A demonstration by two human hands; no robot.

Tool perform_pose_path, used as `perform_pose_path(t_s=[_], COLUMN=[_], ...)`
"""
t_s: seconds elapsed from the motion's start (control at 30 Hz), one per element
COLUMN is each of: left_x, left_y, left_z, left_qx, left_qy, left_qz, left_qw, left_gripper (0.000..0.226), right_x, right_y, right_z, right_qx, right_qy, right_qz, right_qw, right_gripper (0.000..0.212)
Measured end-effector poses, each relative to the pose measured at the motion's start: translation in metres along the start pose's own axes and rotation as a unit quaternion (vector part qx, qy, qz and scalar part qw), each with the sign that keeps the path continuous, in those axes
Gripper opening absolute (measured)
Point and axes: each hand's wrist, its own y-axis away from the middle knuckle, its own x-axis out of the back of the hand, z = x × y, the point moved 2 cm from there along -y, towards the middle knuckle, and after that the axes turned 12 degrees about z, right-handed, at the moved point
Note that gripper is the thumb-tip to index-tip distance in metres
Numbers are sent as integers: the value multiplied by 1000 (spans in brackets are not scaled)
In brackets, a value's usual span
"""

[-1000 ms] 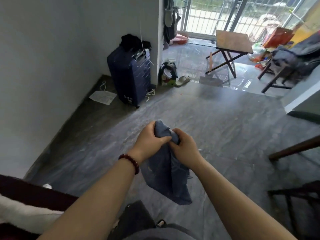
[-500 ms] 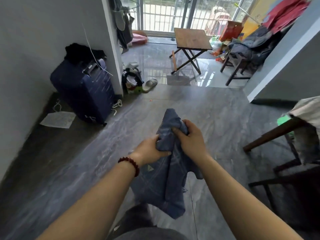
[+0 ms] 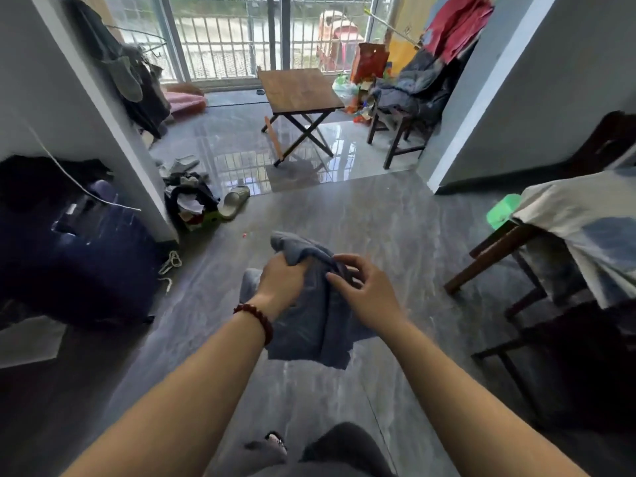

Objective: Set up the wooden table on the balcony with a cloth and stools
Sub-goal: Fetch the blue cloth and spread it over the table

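Observation:
A grey-blue cloth (image 3: 309, 325) hangs in front of me at waist height. My left hand (image 3: 282, 284), with a red bead bracelet on the wrist, grips the cloth's bunched top. My right hand (image 3: 364, 294) pinches a fold of the same cloth just to the right. The wooden folding table (image 3: 299, 87) with crossed black legs stands bare on the balcony ahead, beyond the doorway. A dark wooden stool (image 3: 395, 132) piled with clothes stands to the table's right.
A navy suitcase (image 3: 86, 256) stands at the left against the wall (image 3: 113, 108). A bag and a slipper (image 3: 234, 201) lie by the doorway's left side. Dark wooden furniture (image 3: 499, 249) draped with white fabric is at the right. Balcony railing closes the far end.
I have moved forward toward the balcony, so the table and doorway look nearer. My hands have shifted their hold on the cloth, with the right hand's fingers now looser.

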Motion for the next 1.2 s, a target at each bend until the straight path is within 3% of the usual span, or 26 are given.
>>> perform_pose_path(t_s=[0.2, 0.33, 0.4, 0.53, 0.63, 0.73, 0.83, 1.0, 1.2], left_x=[-39, -77, -94, -119, -127, -136, -151, -178, -201], left_y=[-64, -114, -140, -194, -229, -257, -278, -325, -415], left_z=[30, 56, 78, 117, 131, 138, 138, 147, 172], left_qx=[29, 19, -24, -116, -144, -121, -83, -127, -92], left_qy=[118, 105, 46, -32, -10, 25, -57, -167, 1], left_qz=[-47, -79, -94, -147, -151, -164, -177, -106, -1], left_qw=[991, 991, 994, 982, 978, 979, 979, 972, 996], left_gripper=[17, 26, 22, 27, 25, 35, 55, 19, 6], right_x=[6, 0, 1, 18, 33, 46, 54, 42, 33], right_y=[-51, -110, -147, -228, -282, -330, -370, -426, -498], right_z=[1, 4, 5, -7, -14, -17, -20, -23, -27], right_qx=[41, 16, -14, -24, -6, 5, 4, -3, -45], right_qy=[31, 38, 29, 19, 6, 8, -19, -19, -112], right_qz=[39, 21, 33, 88, 102, 93, 88, 76, 35], right_qw=[998, 999, 999, 996, 995, 996, 996, 997, 992], right_gripper=[68, 85, 75, 29, 26, 18, 19, 14, 24])
